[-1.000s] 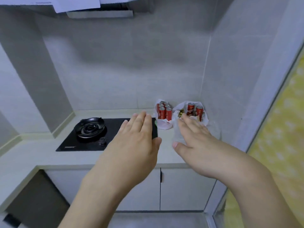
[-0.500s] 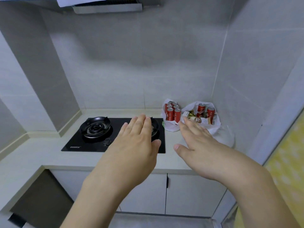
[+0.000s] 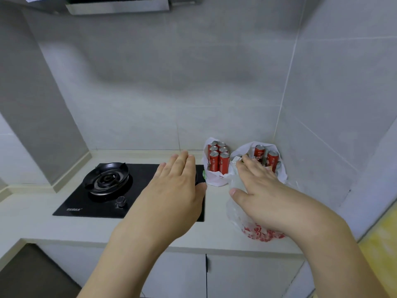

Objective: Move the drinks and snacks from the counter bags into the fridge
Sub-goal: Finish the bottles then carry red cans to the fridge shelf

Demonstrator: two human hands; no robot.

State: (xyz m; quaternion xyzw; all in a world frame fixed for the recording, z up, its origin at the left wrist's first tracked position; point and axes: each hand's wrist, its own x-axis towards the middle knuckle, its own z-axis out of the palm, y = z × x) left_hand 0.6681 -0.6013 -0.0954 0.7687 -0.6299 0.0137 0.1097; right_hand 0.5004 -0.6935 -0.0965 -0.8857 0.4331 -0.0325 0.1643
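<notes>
Two white plastic bags stand in the counter's back right corner. The left bag (image 3: 215, 180) holds several red cans (image 3: 218, 160). The right bag (image 3: 281, 171) holds two red cans (image 3: 266, 158) and a crumpled snack wrapper (image 3: 235, 159). My right hand (image 3: 256, 184) stretches flat over the right bag's front, fingertips at the wrapper, gripping nothing. My left hand (image 3: 178, 186) hovers flat above the hob's right side, empty, just left of the left bag. A clear plastic bag with red print (image 3: 253, 230) lies under my right forearm. No fridge is in view.
A black gas hob (image 3: 103, 190) with one burner and a knob sits in the pale counter (image 3: 32, 220). Tiled walls close the corner behind and to the right. A range hood (image 3: 118, 6) hangs above. White cabinet doors (image 3: 247, 276) are below the counter.
The view has moved closer to the counter. Both hands have advanced toward the bags; my right fingertips now reach the right bag's contents.
</notes>
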